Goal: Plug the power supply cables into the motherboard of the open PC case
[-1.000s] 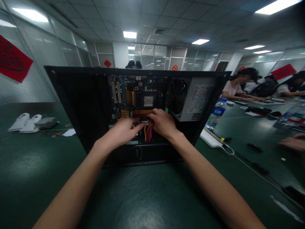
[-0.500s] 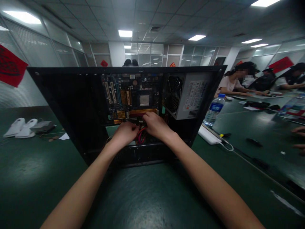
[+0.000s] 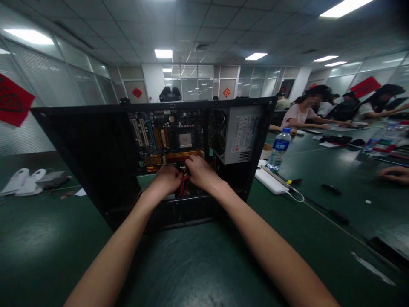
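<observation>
Red wires (image 3: 183,187) bunch at centre frame between curled fingers: those of the left hand (image 3: 166,179) bend in close at the upper end, those of the right hand (image 3: 202,171) reach over from the other side. Whether either set pinches a wire or plug, I cannot tell. A second ago the wires hung looser below the hands; now they bow tightly, suggesting work centred on this bundle. Just above sits the motherboard (image 3: 174,144); right of it, the power supply (image 3: 243,136). The computer case (image 3: 92,145) stands upright on the green desk (image 3: 198,260), further left in frame than before.
</observation>
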Demonstrator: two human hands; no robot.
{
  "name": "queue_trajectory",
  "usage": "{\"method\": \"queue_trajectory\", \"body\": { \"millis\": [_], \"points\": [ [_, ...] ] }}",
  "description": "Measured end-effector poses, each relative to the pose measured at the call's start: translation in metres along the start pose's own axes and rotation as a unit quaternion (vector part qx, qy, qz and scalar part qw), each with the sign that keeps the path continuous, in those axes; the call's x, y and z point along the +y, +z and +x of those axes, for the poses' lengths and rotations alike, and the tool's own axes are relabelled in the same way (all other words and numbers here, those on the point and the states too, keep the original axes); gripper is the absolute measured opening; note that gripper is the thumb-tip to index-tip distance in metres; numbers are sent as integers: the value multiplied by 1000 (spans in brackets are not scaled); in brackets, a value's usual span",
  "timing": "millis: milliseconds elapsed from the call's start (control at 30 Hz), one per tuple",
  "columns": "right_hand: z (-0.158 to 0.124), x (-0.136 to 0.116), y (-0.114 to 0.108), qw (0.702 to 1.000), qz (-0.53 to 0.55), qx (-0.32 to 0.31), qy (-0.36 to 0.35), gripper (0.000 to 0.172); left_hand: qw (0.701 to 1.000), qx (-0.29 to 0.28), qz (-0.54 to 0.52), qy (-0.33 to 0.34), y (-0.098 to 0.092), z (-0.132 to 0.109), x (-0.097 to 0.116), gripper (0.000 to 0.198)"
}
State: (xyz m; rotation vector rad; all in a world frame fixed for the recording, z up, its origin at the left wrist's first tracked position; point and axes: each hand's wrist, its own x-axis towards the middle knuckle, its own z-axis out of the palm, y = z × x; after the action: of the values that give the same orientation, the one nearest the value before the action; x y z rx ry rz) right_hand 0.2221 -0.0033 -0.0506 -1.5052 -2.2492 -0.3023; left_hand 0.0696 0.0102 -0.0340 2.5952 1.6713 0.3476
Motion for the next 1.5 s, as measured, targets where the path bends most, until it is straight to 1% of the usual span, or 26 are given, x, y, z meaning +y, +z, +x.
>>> {"method": "queue_trajectory", "body": {
  "millis": [233, 433, 500, 633, 767, 1033, 1167, 1300, 1400, 1500],
  "points": [
    [-2, -4, -4, 1000, -3, -4, 0, 27, 999, -16, 25, -11, -5, 1, 5, 32],
    [1, -4, -3, 1000, -5, -8, -3, 26, 998, -44, 27, -34, -12, 6, 10, 29],
    [1, -4, -2, 1000, -8, -10, -4, 25, 999, -36, 28, -24, -9, 7, 8, 30],
    [0, -5, -1, 1000, -19, -17, -9, 25, 1000, -5, 28, 3, 4, 4, 1, 31],
    [-1, -6, 0, 999, -32, -22, -7, 25, 1000, 20, 22, 9, 12, -1, -5, 32],
    [-1, -9, -5, 998, -67, -20, 10, 24, 999, 32, 17, 7, 9, -2, -8, 32],
    [-2, -9, -5, 998, -58, -8, 13, 23, 999, 35, 25, 15, 8, -3, -9, 32],
    [-1, -8, -5, 999, -47, -7, 12, 24, 999, 28, 33, 6, 4, -3, -9, 32],
    [-2, -8, -6, 999, -41, -6, 15, 25, 999, 31, 35, 12, 2, -3, -7, 35],
    [-2, -8, -7, 999, -36, -14, 18, 25, 1000, 19, 23, 9, 2, -1, -6, 35]
  ]
}}
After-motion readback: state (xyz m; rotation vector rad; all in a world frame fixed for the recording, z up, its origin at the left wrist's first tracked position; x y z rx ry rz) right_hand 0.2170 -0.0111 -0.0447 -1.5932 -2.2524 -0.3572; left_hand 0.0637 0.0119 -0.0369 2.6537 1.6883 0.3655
